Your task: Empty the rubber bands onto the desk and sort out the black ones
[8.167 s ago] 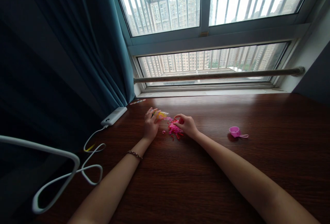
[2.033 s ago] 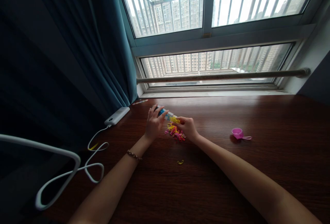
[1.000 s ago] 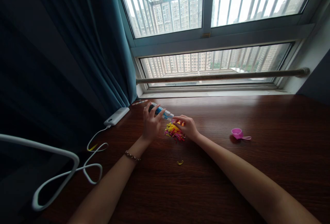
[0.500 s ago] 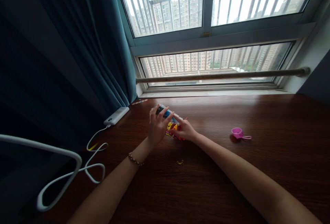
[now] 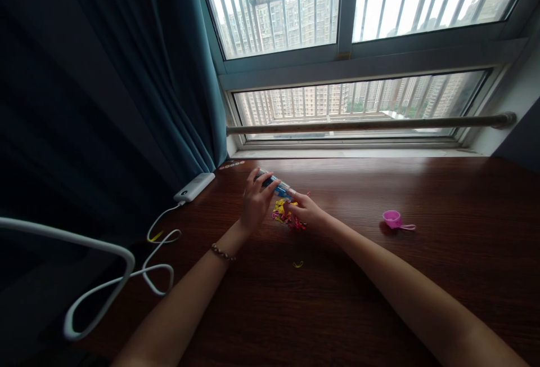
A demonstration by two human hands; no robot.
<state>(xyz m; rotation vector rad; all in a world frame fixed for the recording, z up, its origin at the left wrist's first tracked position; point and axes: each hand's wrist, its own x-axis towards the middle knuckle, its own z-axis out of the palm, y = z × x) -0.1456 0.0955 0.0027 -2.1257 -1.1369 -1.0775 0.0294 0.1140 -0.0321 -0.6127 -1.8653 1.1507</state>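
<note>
My left hand (image 5: pixel 255 205) is wrapped round a small clear tube (image 5: pixel 278 186) with blue contents, tilted so its open end points down to the right. Under that end lies a heap of tiny yellow, pink and red rubber bands (image 5: pixel 283 215) on the dark wooden desk (image 5: pixel 379 288). My right hand (image 5: pixel 307 211) rests on the heap's right side, its fingertips pinched together at the tube's mouth; what they hold is too small to make out. One loose yellow band (image 5: pixel 297 264) lies nearer me.
A pink cap with a loop (image 5: pixel 394 220) lies to the right. A white power bank (image 5: pixel 194 186) and its looping white cable (image 5: pixel 156 254) are at the left, beside a teal curtain (image 5: pixel 177 68). The barred window (image 5: pixel 350 91) runs behind the desk.
Over eight seconds the heap gained yellow bands and the tube's visible contents went from yellow to blue. In the last second my right hand's fingers closed in at the tube's mouth.
</note>
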